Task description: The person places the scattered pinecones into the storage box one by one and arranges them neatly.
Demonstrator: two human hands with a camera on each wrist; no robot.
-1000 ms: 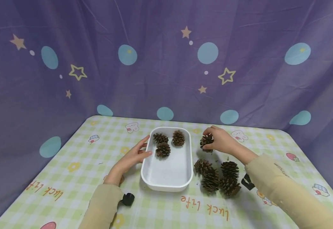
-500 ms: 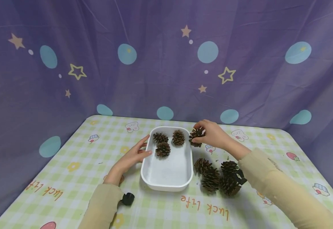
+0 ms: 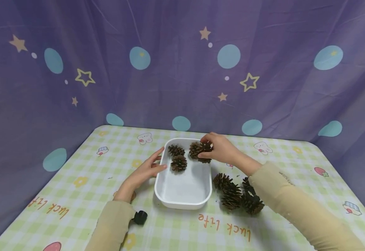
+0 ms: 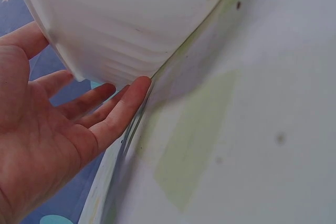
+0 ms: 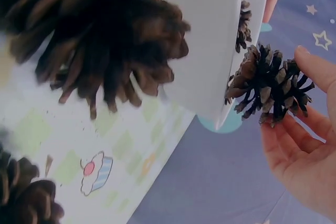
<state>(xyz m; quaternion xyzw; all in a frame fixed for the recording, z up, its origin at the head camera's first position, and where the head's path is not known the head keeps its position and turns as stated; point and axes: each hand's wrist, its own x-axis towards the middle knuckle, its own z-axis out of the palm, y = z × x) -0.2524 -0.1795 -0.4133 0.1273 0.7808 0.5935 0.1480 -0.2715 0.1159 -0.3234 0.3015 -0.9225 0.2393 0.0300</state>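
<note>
A white rectangular tray (image 3: 182,204) stands on the table with pine cones in its far half. Two of them, one small pine cone (image 3: 176,150) and another pine cone (image 3: 179,164), lie along its left side. My right hand (image 3: 221,149) grips a pine cone (image 5: 273,87) between thumb and fingers, over the tray's far right corner. In the head view it overlaps a third pine cone (image 3: 195,150) in the tray. My left hand (image 3: 144,172) rests against the tray's left side, thumb at the rim. In the left wrist view its fingers (image 4: 123,111) are extended along the tray's outer wall.
Several pine cones (image 3: 230,196) cluster on the table right of the tray, partly under my right forearm. A green checked cloth (image 3: 85,205) with printed pictures covers the table. Behind its far edge hangs a purple curtain (image 3: 176,94).
My right hand has carried its pine cone leftward from beside the tray to over its far right corner. The left hand and the tray have stayed in place.
</note>
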